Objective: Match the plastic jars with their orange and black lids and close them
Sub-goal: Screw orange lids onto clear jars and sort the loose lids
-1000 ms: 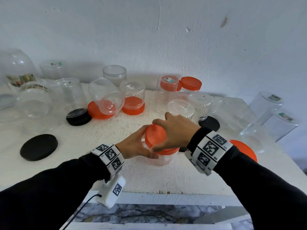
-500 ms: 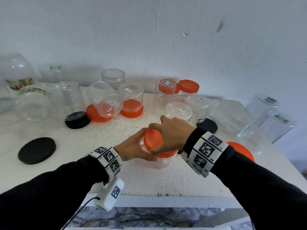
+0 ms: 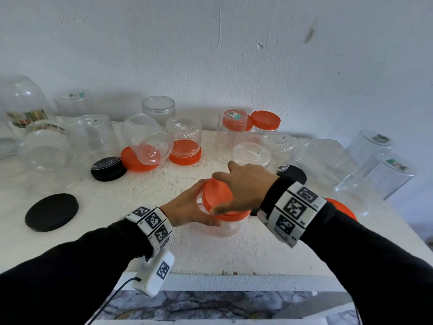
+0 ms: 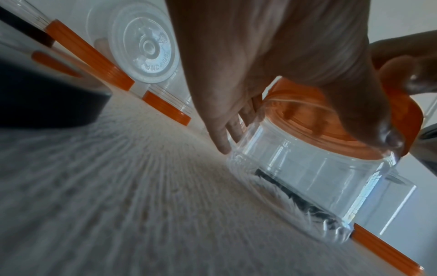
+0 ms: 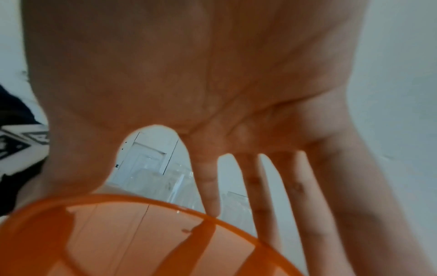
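Head view: from above, facing forward and down over the surface (image 3: 164,249) toward the wall. Left wrist: low, very near the surface, along the fingers. Right wrist: close under the palm. Shared by all three: the orange lid (image 3: 216,195) (image 4: 331,119) (image 5: 132,235).

An orange lid (image 3: 216,198) tops a clear, see-through jar (image 3: 226,227) on a white table (image 3: 210,252). Both arms wear black sleeves (image 3: 58,273) and white wristbands (image 3: 152,222) printed with black square code patterns. Two black lids (image 3: 51,212) lie on the table to the left. More orange lids (image 3: 137,161) sit among other clear jars (image 3: 185,130) farther back, some with small coloured labels. The wall (image 3: 210,43) behind is pale bluish white.
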Available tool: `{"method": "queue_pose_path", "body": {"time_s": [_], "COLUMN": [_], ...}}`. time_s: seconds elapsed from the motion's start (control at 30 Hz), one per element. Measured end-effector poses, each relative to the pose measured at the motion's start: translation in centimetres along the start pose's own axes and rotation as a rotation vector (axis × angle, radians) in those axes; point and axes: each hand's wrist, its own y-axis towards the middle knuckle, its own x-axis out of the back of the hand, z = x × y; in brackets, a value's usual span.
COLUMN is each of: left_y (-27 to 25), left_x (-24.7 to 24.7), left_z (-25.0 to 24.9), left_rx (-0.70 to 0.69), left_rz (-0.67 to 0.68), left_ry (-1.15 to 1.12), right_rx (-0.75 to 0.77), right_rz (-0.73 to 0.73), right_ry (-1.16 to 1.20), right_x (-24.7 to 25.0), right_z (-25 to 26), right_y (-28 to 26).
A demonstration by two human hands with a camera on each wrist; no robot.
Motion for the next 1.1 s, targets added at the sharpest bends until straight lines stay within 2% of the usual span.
{"method": "queue_pose_path", "body": {"time_s": [0.07,0.2,0.3,0.4,0.5,0.6,0.67,0.77,0.83,0.9,1.0,1.1], "left_y": [0.0,-0.1,-0.1,-0.1,-0.1,-0.1,-0.1,-0.1,-0.1,-0.1,-0.1,-0.1], "left_x": [0.0,-0.2,-0.1,-0.1,-0.1,-0.2,-0.2,-0.1,-0.1,0.0,-0.2,-0.1], "left_z": [-0.1,-0.3,0.0,0.1,-0.2,-0.2,0.0,0.2,0.2,0.1,-0.1,0.0], "left_rx": [0.004,-0.022,-0.026,0.002,-0.003,-0.028,-0.035,-0.017,-0.002,-0.004,-0.024,-0.031], "left_rz": [0.003,-0.008,0.008,0.026,0.013,0.010,0.020,0.029,0.035,0.034,0.034,0.034], "left_ry": [0.001,0.034,0.026,-0.038,-0.015,0.003,0.004,-0.016,-0.030,-0.018,-0.014,0.004], "right_rx": [0.011,0.154,0.070,-0.046,0.054,0.191,0.174,0.045,-0.013,0.020,0.155,0.112], "right_rz": [-0.001,0.150,0.061,-0.030,-0.011,0.127,0.135,-0.004,-0.048,0.000,0.155,0.103], "right_ry": [-0.008,0.162,0.130,0.000,0.059,0.158,0.166,0.076,0.002,0.082,0.204,0.182], "right_x": [0.0,0.3,-0.1,-0.4,0.0,0.4,0.0,-0.3,-0.4,-0.2,0.4,-0.1], "right_z": [-0.2,-0.9,-0.3,0.5,0.2,-0.5,-0.7,0.0,0.1,-0.3,-1.2,-1.0], "right_y": [0.1,-0.1,0.0,0.0,0.0,0.1,0.1,0.0,0.0,0.0,-0.1,-0.1]}}
